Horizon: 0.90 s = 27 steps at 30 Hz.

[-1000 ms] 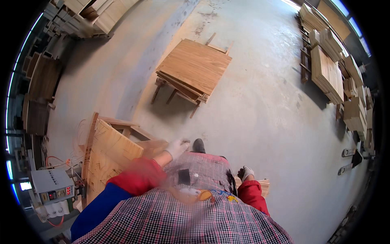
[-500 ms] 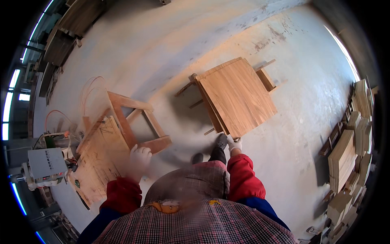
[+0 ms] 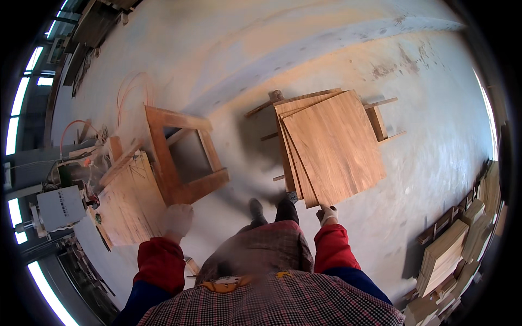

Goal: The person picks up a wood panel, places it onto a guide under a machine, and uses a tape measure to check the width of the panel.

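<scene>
My right hand (image 3: 328, 215), in a pale glove, is closed on the near corner of the top wooden panel (image 3: 337, 146). That square, brown-grained panel lies turned askew on a stack of similar panels (image 3: 307, 102), whose edges fan out along the left side. Wooden bars under the stack stick out on both sides. My left hand (image 3: 178, 219), also gloved, is beside the near corner of an open wooden frame (image 3: 163, 163). A smear over the picture blurs its fingers, and whether it touches the frame cannot be made out.
Left of the frame stands a worn plywood worktop (image 3: 128, 204) with a grey boxed machine (image 3: 62, 208) and orange hoses beyond. Stacked timber pieces (image 3: 441, 258) line the right side. My shoes (image 3: 256, 209) are on the pale floor between frame and stack.
The top panel has swung out of line with the stack, its near corner drawn toward me by my right hand. My view has shifted. My left hand stays by the frame's near corner.
</scene>
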Available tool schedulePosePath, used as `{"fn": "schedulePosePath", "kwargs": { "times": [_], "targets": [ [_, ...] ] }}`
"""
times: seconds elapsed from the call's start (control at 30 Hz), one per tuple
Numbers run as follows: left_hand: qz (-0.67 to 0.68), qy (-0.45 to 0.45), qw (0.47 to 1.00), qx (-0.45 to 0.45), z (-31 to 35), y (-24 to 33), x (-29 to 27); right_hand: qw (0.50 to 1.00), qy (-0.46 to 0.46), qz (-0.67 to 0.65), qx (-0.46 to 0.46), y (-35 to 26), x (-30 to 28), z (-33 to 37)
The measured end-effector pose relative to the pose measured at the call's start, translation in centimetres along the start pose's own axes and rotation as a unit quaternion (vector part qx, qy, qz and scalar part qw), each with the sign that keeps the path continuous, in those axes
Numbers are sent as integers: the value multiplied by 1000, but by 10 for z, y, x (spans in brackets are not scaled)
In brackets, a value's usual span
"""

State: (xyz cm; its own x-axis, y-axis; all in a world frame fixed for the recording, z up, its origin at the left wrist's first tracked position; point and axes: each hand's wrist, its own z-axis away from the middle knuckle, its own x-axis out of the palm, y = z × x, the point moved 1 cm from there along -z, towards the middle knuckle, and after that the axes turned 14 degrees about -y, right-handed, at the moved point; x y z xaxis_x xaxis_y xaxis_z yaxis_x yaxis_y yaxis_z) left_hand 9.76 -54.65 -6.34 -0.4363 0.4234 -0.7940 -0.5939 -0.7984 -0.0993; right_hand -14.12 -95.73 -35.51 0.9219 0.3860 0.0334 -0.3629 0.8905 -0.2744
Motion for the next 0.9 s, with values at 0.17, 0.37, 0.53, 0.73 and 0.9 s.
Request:
{"fn": "schedulePosePath", "kwargs": {
  "times": [0.17, 0.37, 0.53, 0.73, 0.9],
  "targets": [
    [2, -3, 1000, -5, 3, 4, -4, 994, -48, 25, 92, -57, -24, -5],
    [-13, 17, 1000, 18, 4, -1, -5, 995, -90, -38, 16, -50, -4, 27],
    [84, 61, 994, 31, 5, -12, 12, 958, -252, -30, -135, -62, 31, 126],
    [221, 103, 952, 184, -25, 32, -10, 936, -169, 90, -294, -73, 77, 266],
    [114, 194, 912, 343, -22, 91, -47, 947, -68, 102, -296, -12, 106, 383]
  ]
}}
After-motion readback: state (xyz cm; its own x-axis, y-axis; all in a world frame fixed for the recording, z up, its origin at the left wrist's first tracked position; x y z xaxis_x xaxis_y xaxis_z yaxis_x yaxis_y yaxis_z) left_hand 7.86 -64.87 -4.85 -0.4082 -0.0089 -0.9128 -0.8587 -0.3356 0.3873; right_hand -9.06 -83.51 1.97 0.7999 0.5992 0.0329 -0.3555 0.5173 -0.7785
